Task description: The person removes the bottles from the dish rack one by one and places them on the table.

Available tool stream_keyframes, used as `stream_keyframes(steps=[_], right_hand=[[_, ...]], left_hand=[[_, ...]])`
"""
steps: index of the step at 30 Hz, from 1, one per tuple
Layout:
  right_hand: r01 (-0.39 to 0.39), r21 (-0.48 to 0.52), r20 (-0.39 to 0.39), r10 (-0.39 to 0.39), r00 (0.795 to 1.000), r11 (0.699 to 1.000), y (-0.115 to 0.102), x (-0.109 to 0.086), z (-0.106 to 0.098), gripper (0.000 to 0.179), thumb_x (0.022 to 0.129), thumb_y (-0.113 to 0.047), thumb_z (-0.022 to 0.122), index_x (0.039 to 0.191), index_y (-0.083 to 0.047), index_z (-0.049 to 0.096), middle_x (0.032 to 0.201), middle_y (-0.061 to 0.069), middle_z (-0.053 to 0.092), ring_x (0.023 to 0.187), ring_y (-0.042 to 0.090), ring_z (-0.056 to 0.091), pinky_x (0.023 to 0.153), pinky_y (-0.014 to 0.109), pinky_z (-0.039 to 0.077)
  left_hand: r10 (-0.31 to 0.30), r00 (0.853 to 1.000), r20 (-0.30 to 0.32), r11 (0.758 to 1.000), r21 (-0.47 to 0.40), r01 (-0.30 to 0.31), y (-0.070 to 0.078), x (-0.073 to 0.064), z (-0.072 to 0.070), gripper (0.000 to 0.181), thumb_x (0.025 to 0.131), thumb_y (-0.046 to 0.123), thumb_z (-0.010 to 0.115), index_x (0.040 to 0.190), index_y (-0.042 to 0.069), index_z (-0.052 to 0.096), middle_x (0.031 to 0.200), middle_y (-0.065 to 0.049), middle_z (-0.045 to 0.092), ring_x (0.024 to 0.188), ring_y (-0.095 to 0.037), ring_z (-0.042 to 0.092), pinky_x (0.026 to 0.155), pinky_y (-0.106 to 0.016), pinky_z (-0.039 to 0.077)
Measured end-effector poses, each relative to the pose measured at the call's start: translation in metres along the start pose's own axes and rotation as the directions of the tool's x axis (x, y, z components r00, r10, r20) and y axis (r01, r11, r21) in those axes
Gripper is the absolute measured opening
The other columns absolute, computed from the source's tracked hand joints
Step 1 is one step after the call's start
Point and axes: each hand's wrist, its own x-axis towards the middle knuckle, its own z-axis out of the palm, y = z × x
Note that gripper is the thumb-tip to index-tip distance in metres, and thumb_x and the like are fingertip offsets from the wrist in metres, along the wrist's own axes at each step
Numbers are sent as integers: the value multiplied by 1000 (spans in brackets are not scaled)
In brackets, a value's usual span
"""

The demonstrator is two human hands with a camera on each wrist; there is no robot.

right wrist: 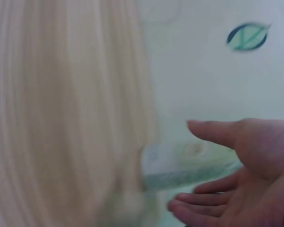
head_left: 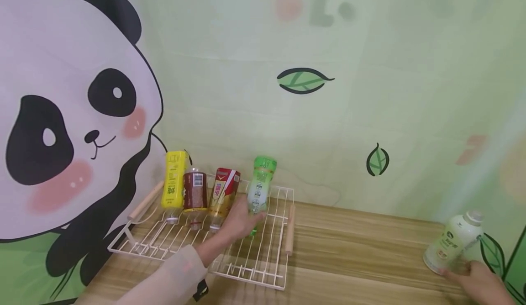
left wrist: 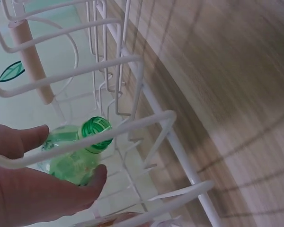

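Note:
In the head view my left hand (head_left: 237, 225) grips a green plastic bottle (head_left: 260, 181) that stands upside down and slightly tilted at the right part of a white wire rack (head_left: 263, 275). The left wrist view shows its green cap (left wrist: 97, 134) pointing down, with thumb and fingers (left wrist: 61, 189) on either side. Far to the right, my right hand (head_left: 478, 281) is beside a pale green and white bottle (head_left: 454, 243), which leans to the right. The right wrist view has this hand's fingers spread around that bottle (right wrist: 180, 165); whether they touch it I cannot tell.
Left of the green bottle, a yellow bottle (head_left: 174, 181), a dark red-labelled bottle (head_left: 195, 193) and a red-and-gold bottle (head_left: 223, 193) also stand upside down in the rack. Wooden handles (head_left: 290, 229) flank the rack. A wood-grain table (head_left: 349, 250) meets a panda-printed cloth (head_left: 230, 90).

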Motion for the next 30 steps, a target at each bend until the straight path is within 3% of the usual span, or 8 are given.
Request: stream_keyframes(steps=[7, 11, 13, 17, 22, 24, 26, 30], right_hand=[[141, 15, 130, -142, 981, 990, -63, -33, -9, 95, 105, -57, 59, 135, 31, 40, 121, 41, 63, 110, 51, 65, 86, 58, 58], [284, 2, 54, -283, 958, 959, -105, -47, -12, 87, 103, -55, 63, 140, 22, 48, 134, 39, 60, 120, 52, 61, 91, 59, 58], [379, -31, -38, -380, 924, 925, -127, -54, -12, 83, 100, -54, 68, 142, 15, 52, 137, 36, 61, 120, 51, 62, 92, 59, 58], [555, -71, -228, -555, 800, 829, -177, -73, -13, 72, 95, -48, 78, 145, -1, 59, 141, 24, 63, 119, 48, 64, 91, 63, 57], [741, -157, -371, -734, 568, 653, -241, -81, -11, 69, 88, -38, 88, 146, -11, 61, 141, 9, 66, 123, 37, 65, 95, 61, 56], [781, -202, -371, -784, 497, 591, -262, -77, -9, 73, 85, -33, 91, 146, -9, 60, 141, 9, 65, 126, 36, 63, 97, 60, 56], [804, -240, -355, -820, 449, 544, -279, -70, -5, 77, 83, -30, 93, 146, -6, 59, 141, 12, 64, 128, 36, 61, 99, 59, 56], [826, -286, -303, -863, 403, 486, -298, -58, 6, 79, 79, -29, 96, 144, -1, 60, 141, 17, 63, 128, 38, 61, 103, 57, 54]], left_hand=[[33, 999, 39, 999, 20, -34, 20, -5, -5, 65, 95, 25, 81, 146, 1, 49, 117, -13, 66, 96, -25, 66, 81, -42, 62], [78, 992, 101, 995, 54, -84, 38, -11, -12, 74, 92, 30, 85, 150, 1, 49, 119, -13, 67, 93, -23, 66, 76, -38, 61], [106, 984, 144, 989, 86, -119, 48, -13, -17, 78, 90, 34, 86, 151, 2, 49, 122, -12, 68, 95, -21, 67, 77, -38, 61], [174, 959, 223, 960, 178, -215, 65, -14, -27, 80, 88, 35, 88, 152, 4, 52, 127, -10, 68, 104, -22, 67, 87, -41, 61], [262, 932, 251, 903, 277, -328, 79, -13, -34, 76, 86, 26, 91, 149, 5, 55, 131, -10, 67, 112, -24, 65, 95, -43, 59], [297, 922, 251, 876, 314, -367, 83, -13, -35, 76, 84, 26, 92, 148, 6, 57, 133, -9, 66, 113, -23, 64, 93, -40, 59], [326, 909, 259, 846, 349, -403, 86, -14, -34, 75, 83, 28, 92, 147, 8, 59, 135, -7, 65, 114, -22, 63, 93, -37, 59], [380, 872, 308, 793, 377, -479, 91, -16, -30, 74, 83, 29, 93, 147, 10, 60, 137, -4, 65, 115, -20, 62, 92, -33, 57]])
